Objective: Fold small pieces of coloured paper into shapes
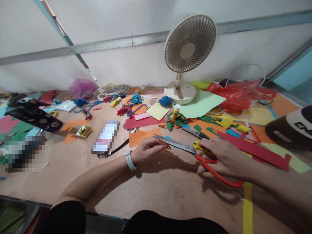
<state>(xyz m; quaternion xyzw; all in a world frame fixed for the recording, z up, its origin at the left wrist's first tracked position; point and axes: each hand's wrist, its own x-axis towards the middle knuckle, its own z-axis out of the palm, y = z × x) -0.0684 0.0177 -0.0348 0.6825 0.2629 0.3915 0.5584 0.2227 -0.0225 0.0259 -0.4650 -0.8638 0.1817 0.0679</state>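
"One bench (165,198), then. What sort of surface and room is it?"

"Pale brown wood, showing along the near side and crowded with craft bits toward the back. White wall panels (102,19) stand behind, with a metal rail (119,43) across them."

"Count things for me."

"One fan (187,50) against the wall; two glue sticks, one lying (115,102) and one upright (176,112); two plastic bags, purple (83,88) and red (231,94); one phone (106,136) with its screen blurred; one dark bottle (36,113) tipped over at the left; one tumbler (290,130) at the right. The coloured paper overlaps too much to count."

"And the scissors (191,149)?"

"Inside the right grip (223,157). Its fingers and thumb are wrapped about the red handles, and the blades point left, above the wood."

"What about the left grip (147,148)?"

"Right by the blade tips, thumb and fingers drawn near each other. I cannot tell whether they pinch anything. An orange sheet (137,137) lies just behind them."

"Anything under the right wrist?"

"A yellow strip (248,208), running down toward the near edge."
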